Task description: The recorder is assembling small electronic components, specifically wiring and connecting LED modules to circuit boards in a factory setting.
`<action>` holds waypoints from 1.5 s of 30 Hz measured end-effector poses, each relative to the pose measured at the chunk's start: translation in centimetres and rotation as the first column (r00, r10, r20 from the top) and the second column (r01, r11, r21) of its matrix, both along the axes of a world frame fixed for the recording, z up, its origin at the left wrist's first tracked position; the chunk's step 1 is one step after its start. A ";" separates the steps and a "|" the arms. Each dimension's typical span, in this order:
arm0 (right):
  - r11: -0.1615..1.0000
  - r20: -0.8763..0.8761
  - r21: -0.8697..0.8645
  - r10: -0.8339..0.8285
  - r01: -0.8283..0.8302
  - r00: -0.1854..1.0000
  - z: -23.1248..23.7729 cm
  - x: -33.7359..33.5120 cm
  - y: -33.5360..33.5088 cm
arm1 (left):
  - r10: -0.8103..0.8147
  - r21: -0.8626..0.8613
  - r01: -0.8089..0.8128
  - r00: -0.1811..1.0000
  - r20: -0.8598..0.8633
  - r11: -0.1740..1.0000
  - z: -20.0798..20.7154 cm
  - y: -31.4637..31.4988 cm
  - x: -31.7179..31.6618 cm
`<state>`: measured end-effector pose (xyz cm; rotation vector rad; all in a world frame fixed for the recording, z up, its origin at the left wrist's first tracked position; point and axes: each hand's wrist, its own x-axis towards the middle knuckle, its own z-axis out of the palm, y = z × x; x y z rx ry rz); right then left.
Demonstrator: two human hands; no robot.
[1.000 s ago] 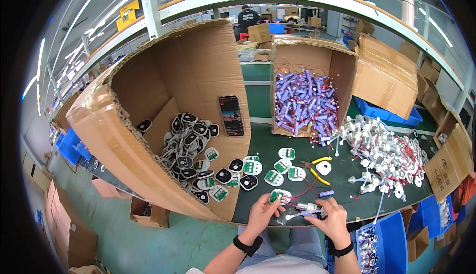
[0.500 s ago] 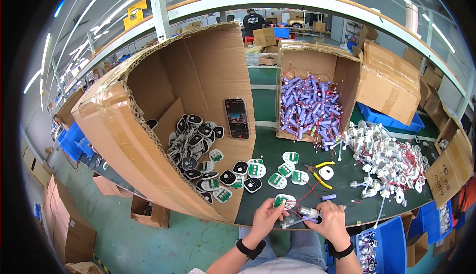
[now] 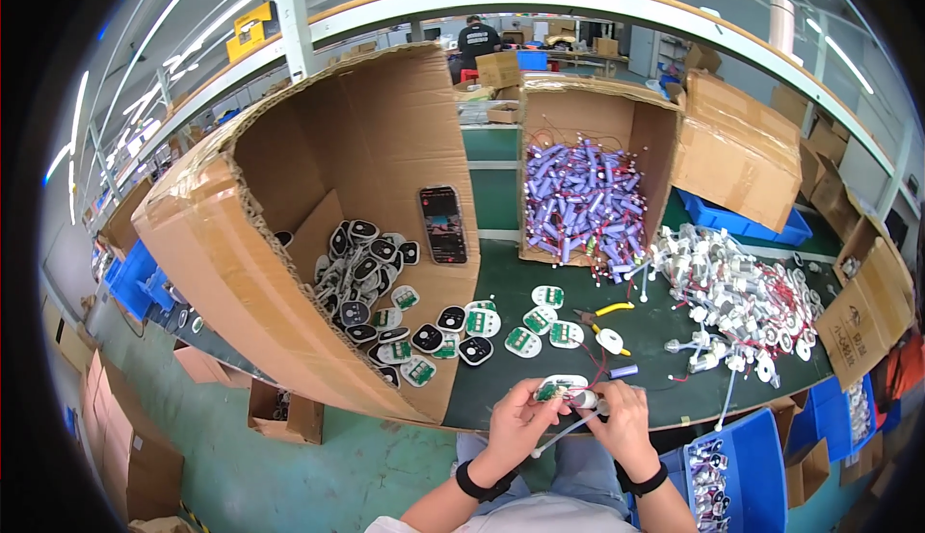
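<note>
The left hand is pinching a small white oval part with a green circuit board at the near edge of the green table, fingers closed on its left end. The right hand is curling tight around a short white cylinder just beside that part, and a thin white wire is running from between the two hands toward seven o'clock. Both hands are working close together, almost touching.

At twelve o'clock from the hands, a scatter of matching oval boards is lying on the table, with yellow-handled cutters at one o'clock. A purple battery is lying just beyond the right hand. At ten o'clock, a big cardboard box is lying on its side, spilling black and white oval shells, and a phone is leaning against its inner wall. At twelve o'clock, farther back, a second box is holding purple batteries. At two o'clock a heap of white wired parts is covering the table. A blue bin is sitting at four o'clock.
</note>
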<state>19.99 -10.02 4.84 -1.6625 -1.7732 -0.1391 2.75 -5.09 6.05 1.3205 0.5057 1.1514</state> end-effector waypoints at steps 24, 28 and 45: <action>0.909 -0.710 0.189 0.388 -0.372 0.588 -0.9 -2.3 -5.2 | 0.036 0.172 -0.066 0.984 0.172 0.983 5.6 -4.3 -3.0; 0.951 -0.465 0.100 0.305 -0.293 0.831 1.1 -1.8 -6.3 | 0.026 0.183 -0.033 0.999 0.043 0.983 6.0 -5.1 -2.9; 0.694 -0.853 0.099 0.428 -0.713 0.299 -0.4 -0.5 -9.8 | -0.158 0.151 0.198 0.958 -0.239 0.969 4.6 -6.9 0.9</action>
